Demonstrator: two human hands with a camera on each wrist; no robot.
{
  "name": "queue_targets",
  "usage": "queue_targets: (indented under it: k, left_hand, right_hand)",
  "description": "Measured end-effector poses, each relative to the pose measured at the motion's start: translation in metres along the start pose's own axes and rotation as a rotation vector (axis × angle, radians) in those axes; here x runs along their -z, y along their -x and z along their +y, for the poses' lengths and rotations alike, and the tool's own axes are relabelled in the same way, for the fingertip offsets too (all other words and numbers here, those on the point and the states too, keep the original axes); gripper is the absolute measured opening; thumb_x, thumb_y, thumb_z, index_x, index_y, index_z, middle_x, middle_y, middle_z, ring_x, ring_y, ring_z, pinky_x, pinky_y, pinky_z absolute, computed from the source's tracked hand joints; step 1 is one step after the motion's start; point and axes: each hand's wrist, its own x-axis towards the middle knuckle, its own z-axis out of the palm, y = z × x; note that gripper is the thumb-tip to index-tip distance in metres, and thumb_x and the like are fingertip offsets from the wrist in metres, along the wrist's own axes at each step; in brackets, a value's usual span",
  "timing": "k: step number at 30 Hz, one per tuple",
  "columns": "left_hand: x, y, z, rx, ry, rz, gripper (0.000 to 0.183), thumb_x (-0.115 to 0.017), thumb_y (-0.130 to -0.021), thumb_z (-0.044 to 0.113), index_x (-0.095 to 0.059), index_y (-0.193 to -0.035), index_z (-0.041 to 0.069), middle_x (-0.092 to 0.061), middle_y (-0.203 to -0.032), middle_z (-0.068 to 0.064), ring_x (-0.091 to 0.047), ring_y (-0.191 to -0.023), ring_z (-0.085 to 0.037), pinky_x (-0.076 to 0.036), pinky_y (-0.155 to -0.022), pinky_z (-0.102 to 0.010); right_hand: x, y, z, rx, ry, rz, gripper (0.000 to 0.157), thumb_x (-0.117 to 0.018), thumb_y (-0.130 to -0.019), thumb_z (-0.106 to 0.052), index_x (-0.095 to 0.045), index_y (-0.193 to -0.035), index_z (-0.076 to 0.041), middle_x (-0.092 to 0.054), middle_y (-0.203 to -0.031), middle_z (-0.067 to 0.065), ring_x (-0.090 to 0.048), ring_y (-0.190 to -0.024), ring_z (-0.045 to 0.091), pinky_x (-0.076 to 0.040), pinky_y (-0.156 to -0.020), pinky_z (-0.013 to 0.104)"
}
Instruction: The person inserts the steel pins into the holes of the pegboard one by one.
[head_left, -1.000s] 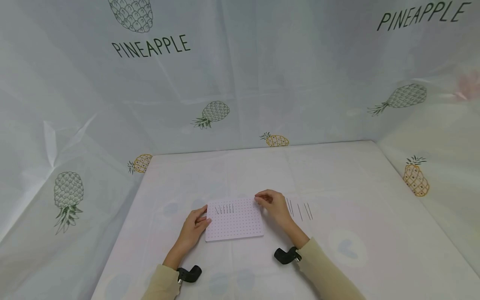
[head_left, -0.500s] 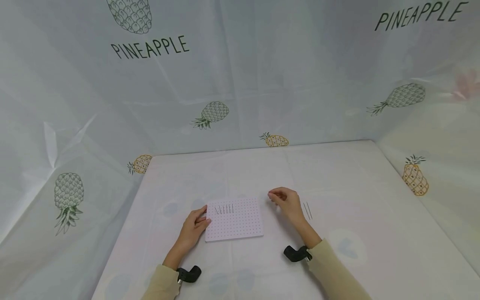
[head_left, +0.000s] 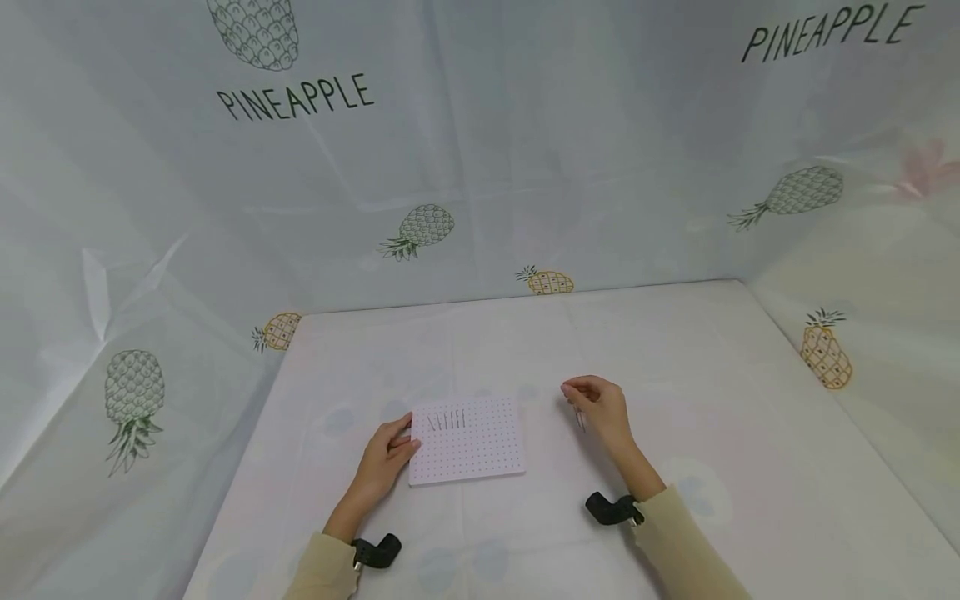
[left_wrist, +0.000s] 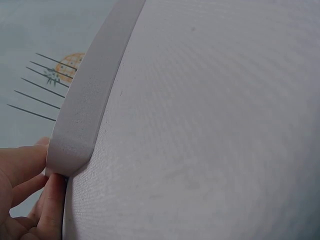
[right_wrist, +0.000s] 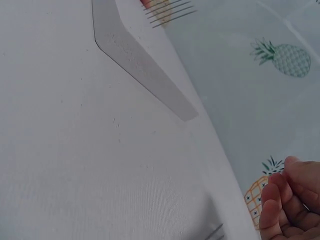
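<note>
A pale lilac pegboard (head_left: pixel 480 450) with rows of small holes lies flat on the table. Several thin dark pins (head_left: pixel 447 419) stand in a row in its upper left part; the left wrist view shows these pins (left_wrist: pixel 31 112) rising from it. My left hand (head_left: pixel 386 457) grips the board's left edge, fingers and thumb at its corner in the left wrist view. Right of the board, my right hand (head_left: pixel 603 410) hovers with loosely bent fingers, nothing visible between them. Loose pins (head_left: pixel 581 419) lie beneath that hand, partly covered; the right wrist view catches pins (right_wrist: pixel 215 231) at its bottom edge.
A white cloth with faint blue spots covers the table (head_left: pixel 495 350). Behind and at both sides hangs a pale curtain (head_left: pixel 480 150) printed with pineapples. Black wrist cameras sit at both cuffs, the right camera (head_left: pixel 611 508) and the left camera (head_left: pixel 377 551).
My right hand has moved right, from the board's upper right corner to above the loose pins, covering some of them. My left hand and the board have stayed in place.
</note>
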Motion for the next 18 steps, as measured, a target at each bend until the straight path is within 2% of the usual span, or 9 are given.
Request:
queue_targets:
  k: [8,13,18]
  left_hand:
    - [0.000,0.000,-0.004,-0.012,-0.031,0.002,0.055,-0.065,-0.098,0.011,-0.044,-0.148,-0.002,-0.048,-0.141,-0.021,-0.055,-0.120,-0.035,-0.050,-0.097,-0.033]
    - [0.001,0.002,-0.001,-0.013,-0.025,0.000,0.055,-0.064,-0.098,0.010,-0.044,-0.147,-0.003,-0.048,-0.140,-0.022,-0.055,-0.120,-0.036,-0.050,-0.097,-0.033]
    - [0.001,0.001,0.001,-0.007,-0.021,-0.002,0.055,-0.064,-0.098,0.008,-0.044,-0.147,-0.003,-0.047,-0.141,-0.023,-0.055,-0.120,-0.037,-0.050,-0.098,-0.036]
  right_hand:
    - [0.018,0.006,0.006,-0.040,0.023,0.039,0.023,-0.075,-0.091,-0.016,-0.073,-0.101,0.005,-0.071,-0.088,0.021,-0.066,-0.076,0.031,-0.054,-0.060,0.027]
    - [0.031,0.011,0.011,-0.049,0.056,0.079,0.021,-0.075,-0.091,-0.013,-0.072,-0.100,0.006,-0.070,-0.087,0.022,-0.067,-0.074,0.029,-0.051,-0.056,0.025]
    - [0.041,0.015,0.018,-0.058,0.148,0.150,0.018,-0.075,-0.091,-0.012,-0.074,-0.097,0.004,-0.070,-0.084,0.017,-0.063,-0.068,0.015,-0.046,-0.053,0.018]
